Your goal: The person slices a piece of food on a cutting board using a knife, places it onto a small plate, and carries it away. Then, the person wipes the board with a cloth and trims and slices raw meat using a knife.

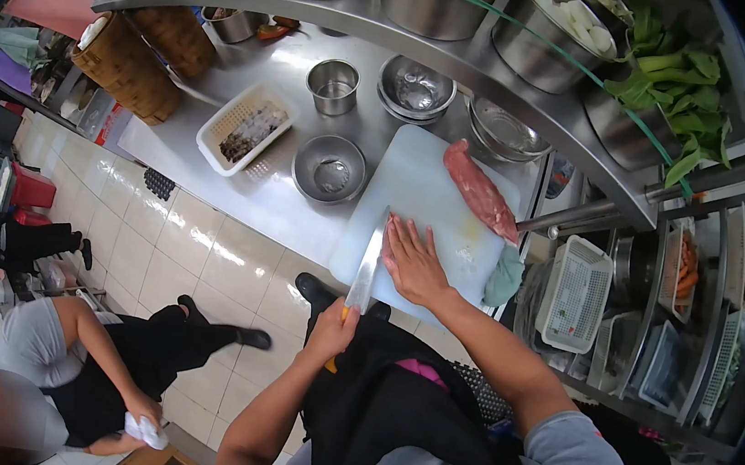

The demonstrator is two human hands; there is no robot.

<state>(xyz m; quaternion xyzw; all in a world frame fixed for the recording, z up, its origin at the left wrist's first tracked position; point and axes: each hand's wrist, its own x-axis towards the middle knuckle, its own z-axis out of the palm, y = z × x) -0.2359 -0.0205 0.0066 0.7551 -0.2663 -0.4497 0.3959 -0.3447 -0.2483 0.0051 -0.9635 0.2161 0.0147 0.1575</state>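
My left hand (332, 334) is closed around the yellow handle of a long knife (370, 264), whose blade points away from me at the left part of a white cutting board (435, 171). My right hand (412, 263) lies flat with fingers spread, pressing on a small piece of raw meat (388, 237) beside the blade. Most of that piece is hidden under the fingers. Farther up the board rests a larger slab of raw meat (480, 190). A green cloth (504, 277) lies at the board's right edge, near my right forearm.
Metal bowls (329, 169), a metal pot (332, 86) and a white basket of food (245, 131) stand left of the board. A steel shelf (534, 104) with filled containers overhangs the counter. Drawers and a white crate (575, 294) are at right. Another person (105, 358) is at lower left.
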